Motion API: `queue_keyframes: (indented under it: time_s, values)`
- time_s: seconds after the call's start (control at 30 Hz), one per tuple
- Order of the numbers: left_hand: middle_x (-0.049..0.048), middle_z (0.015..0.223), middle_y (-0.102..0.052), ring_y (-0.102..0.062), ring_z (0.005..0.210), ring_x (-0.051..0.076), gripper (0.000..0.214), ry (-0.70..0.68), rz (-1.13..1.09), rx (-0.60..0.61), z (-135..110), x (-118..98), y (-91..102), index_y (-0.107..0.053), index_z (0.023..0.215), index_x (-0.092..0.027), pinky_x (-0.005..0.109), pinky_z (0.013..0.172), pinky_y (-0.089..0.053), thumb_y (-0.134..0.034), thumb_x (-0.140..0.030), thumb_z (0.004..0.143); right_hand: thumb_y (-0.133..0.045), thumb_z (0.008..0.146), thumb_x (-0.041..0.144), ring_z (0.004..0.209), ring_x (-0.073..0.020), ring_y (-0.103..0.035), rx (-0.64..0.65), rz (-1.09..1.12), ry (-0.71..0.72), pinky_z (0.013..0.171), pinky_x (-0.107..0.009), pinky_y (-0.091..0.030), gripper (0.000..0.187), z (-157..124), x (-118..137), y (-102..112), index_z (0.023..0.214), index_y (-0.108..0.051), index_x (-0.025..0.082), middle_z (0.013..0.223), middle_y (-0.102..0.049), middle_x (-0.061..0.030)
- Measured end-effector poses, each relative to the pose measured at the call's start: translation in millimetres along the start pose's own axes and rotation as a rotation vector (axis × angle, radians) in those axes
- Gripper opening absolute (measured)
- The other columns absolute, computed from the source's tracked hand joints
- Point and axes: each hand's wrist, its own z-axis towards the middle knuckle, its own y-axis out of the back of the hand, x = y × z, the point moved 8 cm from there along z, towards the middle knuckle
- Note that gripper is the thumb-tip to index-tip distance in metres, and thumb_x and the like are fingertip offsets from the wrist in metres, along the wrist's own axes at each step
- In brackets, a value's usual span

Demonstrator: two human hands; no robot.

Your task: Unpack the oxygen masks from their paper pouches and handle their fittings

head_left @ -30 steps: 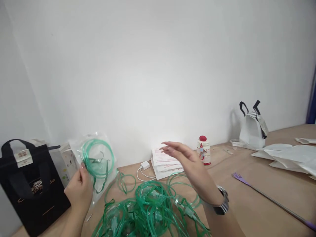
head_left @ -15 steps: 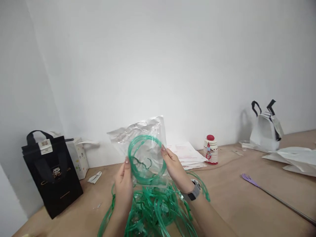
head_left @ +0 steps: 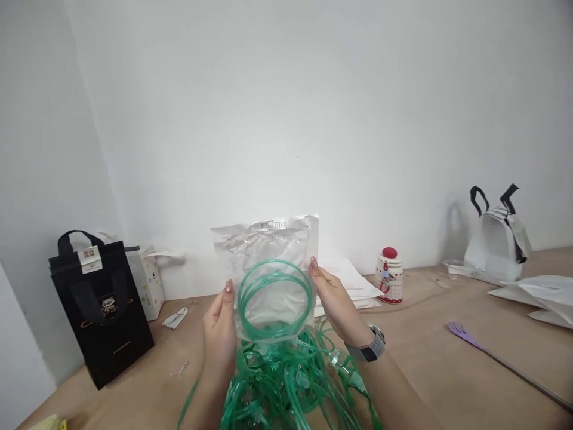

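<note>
tangled, translucent green plastic tubing [head_left: 280,379] lies nearest; above, perhaps touching it, the left hand [head_left: 220,328] and right hand [head_left: 338,304] tightly pinch opposite edges of a clear, flat plastic bag [head_left: 275,301] of coiled green tubing [head_left: 273,332], tilted a moment ago, now level, so easier to inspect.

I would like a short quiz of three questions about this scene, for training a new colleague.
1. True or false: the left hand and the right hand both hold the clear plastic bag.
2. What lies coiled inside that bag?
3. Choose: the jar is topped in A) blue, B) red, C) black.

Key: 1. True. 2. Green tubing. 3. B.
</note>
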Motion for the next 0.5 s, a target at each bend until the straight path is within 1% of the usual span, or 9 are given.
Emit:
queue_keyframes:
  time_s: [0.07,0.13,0.17,0.2,0.27,0.33,0.4,0.47,0.5]
  values:
    - [0.007,0.105,-0.067,-0.057,0.107,0.026,0.058,0.025,0.024,-0.035,1.5,2.5,5.4,-0.063,0.106,-0.015,0.036,0.094,-0.042,-0.052,-0.062,0.074,-0.05,0.08,0.059,0.075,-0.0177,-0.054,-0.013,0.045,-0.006,0.07,-0.028,-0.043,0.044,0.2,-0.2,2.1,0.074,-0.062,0.016,0.065,-0.06,0.001]
    - [0.0072,0.127,-0.057,-0.045,0.123,0.026,0.062,0.045,0.089,-0.033,0.5,2.9,6.1,-0.056,0.118,-0.019,0.036,0.102,-0.035,-0.048,-0.064,0.076,-0.051,0.079,0.058,0.077,-0.0182,-0.056,-0.036,0.125,-0.014,0.071,-0.028,-0.045,0.043,0.6,-1.0,3.7,0.078,-0.064,0.017,0.069,-0.062,0.0006]
    - [0.0067,0.135,-0.05,-0.039,0.128,0.025,0.064,0.032,0.123,0.014,-0.5,1.2,1.9,-0.051,0.124,-0.021,0.035,0.105,-0.032,-0.047,-0.064,0.077,-0.052,0.079,0.057,0.082,-0.0186,-0.058,-0.069,0.171,-0.011,0.075,-0.028,-0.046,0.042,0.8,-1.0,5.8,0.082,-0.065,0.017,0.074,-0.065,0.0]
    - [0.0067,0.14,-0.044,-0.035,0.131,0.025,0.067,0.006,0.154,0.089,-2.0,-1.3,-4.9,-0.046,0.128,-0.022,0.035,0.106,-0.03,-0.048,-0.064,0.076,-0.054,0.078,0.056,0.089,-0.0188,-0.058,-0.12,0.221,-0.003,0.08,-0.029,-0.045,0.041,1.0,-0.6,9.6,0.086,-0.066,0.017,0.082,-0.067,-0.0007]
    - [0.0085,0.143,-0.039,-0.034,0.132,0.026,0.077,-0.035,0.234,0.289,-7.0,-3.4,-22.5,-0.037,0.134,-0.022,0.035,0.106,-0.03,-0.058,-0.06,0.071,-0.058,0.078,0.051,0.106,-0.0177,-0.055,-0.25,0.323,0.025,0.094,-0.029,-0.041,0.037,1.0,1.1,21.0,0.094,-0.066,0.019,0.099,-0.067,-0.0017]
    - [0.0114,0.138,-0.045,-0.038,0.129,0.027,0.081,-0.006,0.314,0.457,-12.0,2.6,-35.7,-0.037,0.133,-0.018,0.036,0.103,-0.035,-0.068,-0.052,0.066,-0.057,0.081,0.044,0.117,-0.0153,-0.048,-0.36,0.413,0.041,0.103,-0.029,-0.033,0.032,1.4,2.1,34.3,0.099,-0.065,0.019,0.109,-0.065,-0.002]
    - [0.0122,0.124,-0.058,-0.051,0.118,0.028,0.065,0.092,0.374,0.576,-15.8,15.3,-43.0,-0.049,0.121,-0.015,0.037,0.096,-0.042,-0.067,-0.047,0.068,-0.053,0.085,0.037,0.122,-0.0135,-0.045,-0.428,0.46,0.055,0.107,-0.031,-0.029,0.027,3.1,2.8,47.9,0.102,-0.065,0.019,0.112,-0.065,-0.0021]
    - [0.011,0.103,-0.07,-0.064,0.097,0.027,0.046,0.171,0.386,0.675,-19.9,26.0,-49.1,-0.059,0.102,-0.013,0.036,0.085,-0.049,-0.061,-0.048,0.073,-0.052,0.086,0.03,0.123,-0.0117,-0.043,-0.489,0.47,0.057,0.109,-0.031,-0.026,0.022,5.0,0.9,62.1,0.101,-0.064,0.019,0.116,-0.063,-0.001]
    - [0.0098,0.091,-0.073,-0.068,0.087,0.026,0.041,0.199,0.391,0.704,-21.5,30.0,-51.1,-0.061,0.093,-0.013,0.036,0.079,-0.051,-0.058,-0.049,0.075,-0.052,0.086,0.027,0.124,-0.0108,-0.042,-0.514,0.473,0.05,0.11,-0.03,-0.025,0.02,6.0,-1.3,68.2,0.101,-0.064,0.02,0.119,-0.061,-0.0002]
